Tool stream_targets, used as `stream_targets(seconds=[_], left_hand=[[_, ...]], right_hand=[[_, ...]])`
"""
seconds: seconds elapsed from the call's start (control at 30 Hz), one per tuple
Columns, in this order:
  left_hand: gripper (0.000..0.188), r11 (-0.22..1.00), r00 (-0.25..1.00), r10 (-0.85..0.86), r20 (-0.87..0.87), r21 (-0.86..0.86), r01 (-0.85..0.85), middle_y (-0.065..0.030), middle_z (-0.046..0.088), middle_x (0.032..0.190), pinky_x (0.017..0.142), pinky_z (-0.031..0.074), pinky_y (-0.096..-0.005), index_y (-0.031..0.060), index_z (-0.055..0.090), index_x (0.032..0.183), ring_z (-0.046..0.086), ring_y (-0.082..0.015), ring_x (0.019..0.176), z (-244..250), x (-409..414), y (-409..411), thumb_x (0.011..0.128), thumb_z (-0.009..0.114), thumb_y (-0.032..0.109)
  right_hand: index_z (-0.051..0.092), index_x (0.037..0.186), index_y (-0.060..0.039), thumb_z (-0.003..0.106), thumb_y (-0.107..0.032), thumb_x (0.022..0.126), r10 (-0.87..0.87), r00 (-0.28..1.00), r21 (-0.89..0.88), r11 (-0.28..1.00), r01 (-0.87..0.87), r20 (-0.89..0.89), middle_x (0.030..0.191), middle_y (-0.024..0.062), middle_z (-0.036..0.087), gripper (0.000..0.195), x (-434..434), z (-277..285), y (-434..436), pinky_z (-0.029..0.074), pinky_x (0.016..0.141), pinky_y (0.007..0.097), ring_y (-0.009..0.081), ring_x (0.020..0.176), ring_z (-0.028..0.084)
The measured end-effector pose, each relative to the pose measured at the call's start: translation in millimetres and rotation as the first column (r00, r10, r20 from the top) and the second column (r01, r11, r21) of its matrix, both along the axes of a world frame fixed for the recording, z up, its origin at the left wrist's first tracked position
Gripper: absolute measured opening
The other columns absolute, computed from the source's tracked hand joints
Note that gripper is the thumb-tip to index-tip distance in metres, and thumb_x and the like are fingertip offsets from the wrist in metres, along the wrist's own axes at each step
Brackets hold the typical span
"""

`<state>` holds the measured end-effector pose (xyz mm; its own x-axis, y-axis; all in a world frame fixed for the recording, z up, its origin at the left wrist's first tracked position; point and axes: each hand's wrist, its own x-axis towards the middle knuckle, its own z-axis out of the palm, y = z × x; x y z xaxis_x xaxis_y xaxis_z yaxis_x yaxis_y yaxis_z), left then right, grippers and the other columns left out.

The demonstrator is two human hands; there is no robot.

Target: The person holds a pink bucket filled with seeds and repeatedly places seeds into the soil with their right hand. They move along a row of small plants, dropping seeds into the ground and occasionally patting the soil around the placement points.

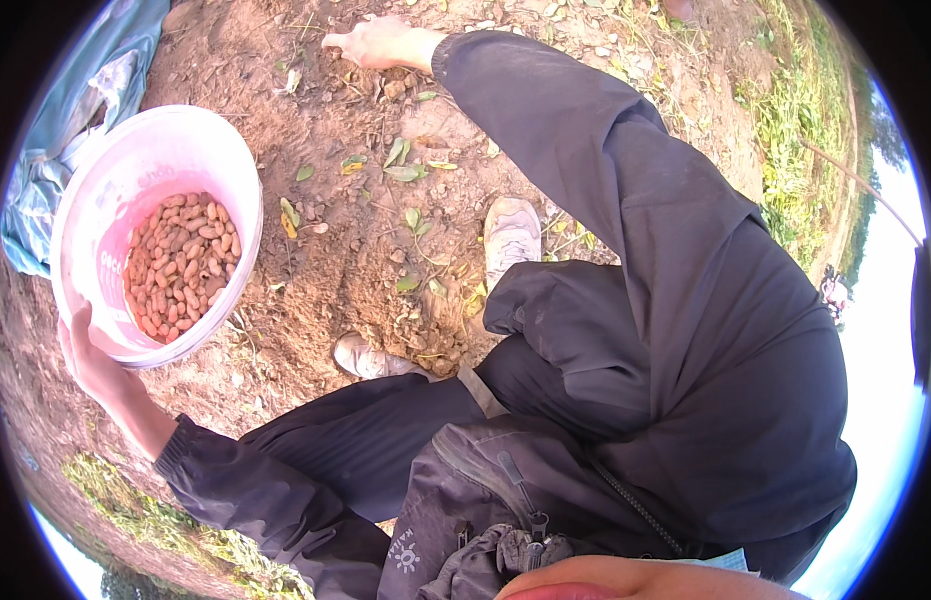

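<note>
My left hand (105, 364) grips the rim of a white plastic bucket (159, 126), with one digit over the rim and the rest against the outer wall. The bucket tilts towards me, and unshelled peanuts (184, 259) cover its bottom. At the far top of the view, my right hand (375, 43) reaches down to the brown soil (345, 247). Its fingertips are at the ground beside some clods (396, 88); whether anything is between them is too small to tell.
A blue-green plastic sheet or sack (30, 202) lies crumpled behind the bucket. Fallen leaves (407, 171) and stalks are scattered over the soil. My shoes (513, 232) are planted between the hands. Green plants (799, 150) grow along the right edge.
</note>
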<state>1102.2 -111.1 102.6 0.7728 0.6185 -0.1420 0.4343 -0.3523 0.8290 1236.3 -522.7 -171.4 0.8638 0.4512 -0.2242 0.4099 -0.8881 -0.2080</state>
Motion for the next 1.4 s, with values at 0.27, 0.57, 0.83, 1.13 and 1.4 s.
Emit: stream_targets(seconds=[0.27, 0.57, 0.83, 1.13, 1.4], left_hand=[[0.057, 0.995, 0.999, -0.048, 0.024, -0.091, 0.050, -0.0213, 0.057, 0.136, 0.105, 0.046, -0.0427, -0.0074, 0.052, 0.140, 0.059, -0.0326, 0.123, -11, 8, -4, 0.091, 0.063, 0.020], [0.058, 0.996, 1.000, -0.017, 0.007, -0.090, 0.017, -0.0216, 0.055, 0.140, 0.107, 0.045, -0.0438, -0.0063, 0.051, 0.142, 0.057, -0.0327, 0.128, -3, 4, -6, 0.092, 0.063, 0.020], [0.065, 0.995, 0.999, -0.029, 0.016, -0.097, 0.030, -0.0228, 0.052, 0.145, 0.109, 0.044, -0.0436, -0.0064, 0.046, 0.147, 0.056, -0.0341, 0.129, -2, 3, -3, 0.091, 0.063, 0.021], [0.065, 0.997, 1.000, -0.012, 0.025, -0.082, 0.014, -0.0228, 0.052, 0.144, 0.108, 0.045, -0.0440, -0.0072, 0.046, 0.147, 0.056, -0.0343, 0.129, -4, 1, 12, 0.091, 0.063, 0.021], [0.063, 0.994, 0.999, 0.033, 0.037, -0.105, -0.029, -0.0222, 0.054, 0.139, 0.101, 0.051, -0.0448, -0.0050, 0.050, 0.145, 0.058, -0.0351, 0.123, -4, 12, -5, 0.088, 0.065, 0.020]], right_hand=[[0.058, 0.134, -0.0172, 0.051, -0.038, 0.105, -0.147, 0.988, 0.222, 0.963, 0.153, -0.042, 0.095, 0.0173, 0.073, 0.037, 12, -14, -14, 0.057, 0.082, 0.0460, 0.0313, 0.095, 0.073], [0.057, 0.142, -0.0111, 0.053, -0.053, 0.101, 0.193, 0.909, 0.741, 0.651, 0.164, -0.370, 0.133, 0.0181, 0.065, 0.059, -25, 158, 122, 0.049, 0.106, 0.0419, 0.0274, 0.124, 0.063], [0.059, 0.141, -0.0143, 0.058, -0.055, 0.099, 0.173, 0.963, 0.917, 0.378, 0.130, -0.207, 0.134, 0.0119, 0.067, 0.059, -20, 188, 122, 0.050, 0.108, 0.0400, 0.0240, 0.121, 0.066], [0.026, 0.159, -0.0044, 0.072, -0.056, 0.081, -0.417, 0.909, 0.251, 0.879, 0.405, -0.004, 0.162, 0.0302, 0.024, 0.104, 25, 18, -25, 0.020, 0.121, 0.0631, 0.0496, 0.151, 0.019], [0.023, 0.162, -0.0054, 0.071, -0.069, 0.077, -0.454, 0.883, 0.116, 0.890, 0.442, 0.121, 0.163, 0.0346, 0.018, 0.116, 22, -2, -19, 0.011, 0.124, 0.0595, 0.0552, 0.152, 0.010]])
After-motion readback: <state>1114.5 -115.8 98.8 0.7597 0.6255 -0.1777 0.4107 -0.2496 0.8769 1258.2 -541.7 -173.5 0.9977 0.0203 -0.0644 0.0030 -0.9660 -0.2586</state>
